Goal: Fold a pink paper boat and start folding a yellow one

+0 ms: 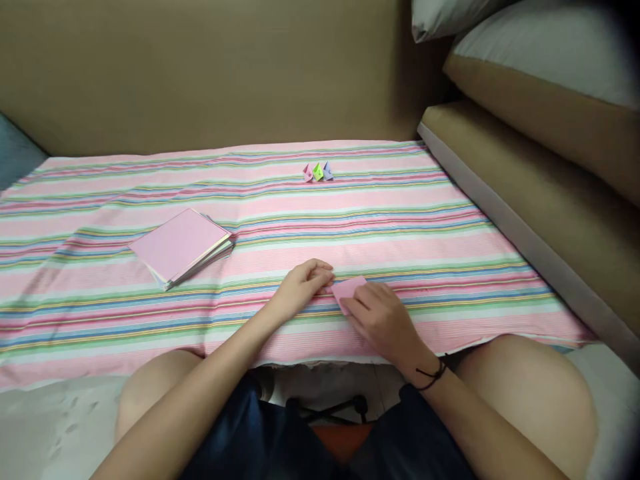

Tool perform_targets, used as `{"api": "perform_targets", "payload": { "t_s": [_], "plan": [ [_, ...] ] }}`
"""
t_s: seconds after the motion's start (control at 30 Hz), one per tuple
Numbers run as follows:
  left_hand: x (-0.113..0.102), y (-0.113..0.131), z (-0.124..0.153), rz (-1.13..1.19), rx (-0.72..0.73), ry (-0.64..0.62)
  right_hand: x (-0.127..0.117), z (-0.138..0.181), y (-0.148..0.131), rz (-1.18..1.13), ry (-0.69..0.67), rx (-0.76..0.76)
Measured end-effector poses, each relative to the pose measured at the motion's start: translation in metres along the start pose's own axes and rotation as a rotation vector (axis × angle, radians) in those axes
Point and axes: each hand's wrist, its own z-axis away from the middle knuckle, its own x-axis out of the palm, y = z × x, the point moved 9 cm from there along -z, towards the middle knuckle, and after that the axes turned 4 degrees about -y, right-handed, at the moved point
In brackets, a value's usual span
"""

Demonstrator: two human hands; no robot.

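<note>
Just below the centre of the frame, a small, flat piece of pink paper (349, 289) is lying on a pink cotton-like cloth with multicoloured stripes (400, 248). The right hand (384, 317) is pinching the paper's right part between thumb and bent fingers. The left hand (303, 283) is curling its fingers by the left corner; I cannot tell whether it is gripping it. Three small folded paper shapes (318, 173), pink, yellow-green and lavender, are sitting at upper centre. A pink-topped rectangular paper stack (181, 244) is resting at centre left.
</note>
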Motion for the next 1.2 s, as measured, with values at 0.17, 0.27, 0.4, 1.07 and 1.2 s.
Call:
{"api": "perform_targets", "payload": {
  "t_s": [0.17,0.27,0.4,1.07,1.2],
  "plan": [
    [0.004,-0.006,0.002,-0.187,0.021,-0.019,0.022,0.003,-0.003,-0.425,-0.200,-0.013],
    [0.008,-0.006,0.005,-0.327,0.062,-0.017,0.022,0.010,0.013,-0.677,-0.369,-0.050],
    [0.017,0.014,0.016,-0.662,0.227,-0.008,0.020,0.015,0.032,-0.709,-0.441,-0.073],
    [0.034,0.011,0.051,-0.700,0.135,-0.035,0.030,0.006,0.044,-0.737,-0.439,0.196],
    [0.031,0.005,0.057,-0.621,0.109,0.003,0.032,0.007,0.046,-0.714,-0.384,0.242]
  ]
}}
